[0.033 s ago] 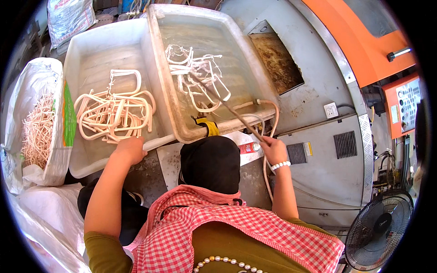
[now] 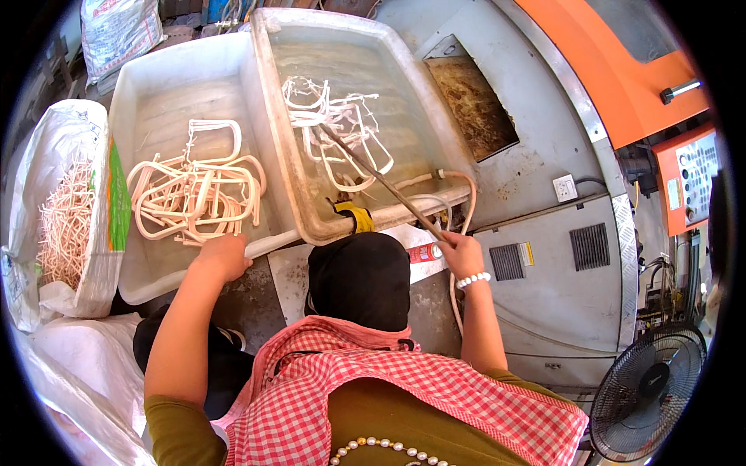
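A long thin brown stick [image 2: 381, 178] is gripped near its lower end by my right hand [image 2: 463, 254]. It slants over the near rim of the right tub [image 2: 318, 231], and its far end meets a cluster of pale plastic loops [image 2: 359, 167] in the water. Over on the left, my left hand [image 2: 224, 258] is closed on the near rim of the left tub [image 2: 268, 245], its fingertips partly hidden. Close beyond that hand lies a tangled heap of pale pinkish plastic loops [image 2: 198, 194].
A white sack [image 2: 66, 225] of short pinkish pieces stands left of the tubs. A yellow-and-black strap [image 2: 359, 217] and a hose [image 2: 469, 194] cross the right tub's near edge. A red-labelled can [image 2: 425, 252], grey machine [image 2: 544, 225] and black fan [image 2: 649, 388] are close by.
My right hand has shifted slightly left, and the stick's far end has moved a little up and left among the loops. My left hand stays at the rim.
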### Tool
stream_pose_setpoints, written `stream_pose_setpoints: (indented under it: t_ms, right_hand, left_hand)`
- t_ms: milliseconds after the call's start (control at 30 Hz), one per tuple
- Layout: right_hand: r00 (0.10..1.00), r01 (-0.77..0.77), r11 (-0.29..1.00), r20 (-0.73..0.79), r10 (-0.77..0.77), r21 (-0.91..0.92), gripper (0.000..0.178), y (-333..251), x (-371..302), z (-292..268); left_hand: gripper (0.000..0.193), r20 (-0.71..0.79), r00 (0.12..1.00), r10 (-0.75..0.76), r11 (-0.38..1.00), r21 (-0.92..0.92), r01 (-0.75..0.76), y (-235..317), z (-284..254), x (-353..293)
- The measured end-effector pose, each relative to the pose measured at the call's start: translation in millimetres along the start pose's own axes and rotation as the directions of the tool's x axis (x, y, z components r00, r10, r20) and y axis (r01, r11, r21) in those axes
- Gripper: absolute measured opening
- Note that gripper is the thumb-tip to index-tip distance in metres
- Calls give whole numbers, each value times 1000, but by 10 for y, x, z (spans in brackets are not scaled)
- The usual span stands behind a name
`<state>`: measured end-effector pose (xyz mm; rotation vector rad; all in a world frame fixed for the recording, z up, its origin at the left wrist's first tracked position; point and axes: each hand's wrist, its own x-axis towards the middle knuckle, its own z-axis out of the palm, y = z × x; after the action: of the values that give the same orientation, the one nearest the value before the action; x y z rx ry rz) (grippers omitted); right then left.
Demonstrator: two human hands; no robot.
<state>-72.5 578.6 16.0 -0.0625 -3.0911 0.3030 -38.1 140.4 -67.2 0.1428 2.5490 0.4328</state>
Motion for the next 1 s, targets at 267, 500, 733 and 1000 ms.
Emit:
stream_pose_setpoints:
  t_ms: [267,500,733,1000]
  right_hand:
    - [999,31,995,21,-29,-92,22,-616,563,473]
    - [992,119,993,-37,-119,7,27,-528,637,536]
    - [998,-8,997,-56,4,-80,21,-213,475,223]
    - [998,17,954,69,4,-301,20,-377,975,182]
  left_hand:
    - [36,-25,1000,1,1000,3,-1,-65,35,28]
    - [35,-46,999,-1,1000,-15,1,-60,44,22]
    - [36,-26,1000,-6,1000,-15,6,-32,56,11]
    - [38,-7,1000,-6,1000,-21,6,-80,121,62]
